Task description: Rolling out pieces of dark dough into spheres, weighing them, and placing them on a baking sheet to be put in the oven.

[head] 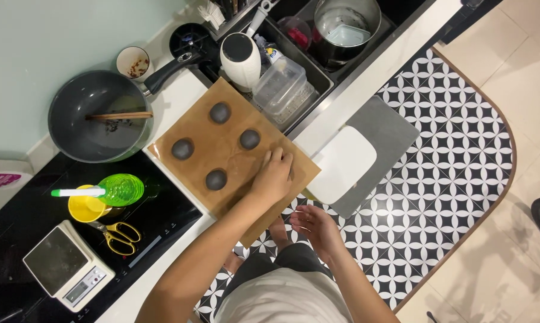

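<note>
A: Left hand (274,175) flat, fingers curled down on the brown parchment sheet (228,157), pressing near its front edge; holds nothing.
B: Right hand (315,227)?
A: Open, empty, off the counter, just below the sheet's corner.
B: Dough balls?
A: Four dark ones; nearest ball (249,139) just beyond left fingertips. Bare paper around the hand.

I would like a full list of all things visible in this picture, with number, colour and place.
dough balls: four, dark grey, on brown paper
pan: one, grey, upper left, chopsticks inside
cup: one, white, behind pan
scale: one, white, lower left
scissors: one, yellow, beside scale
yellow bowl: one, under green lid
pot: one, steel, in sink
clear container: one, by sink
left hand: pressing on paper
right hand: open, off the counter
</note>
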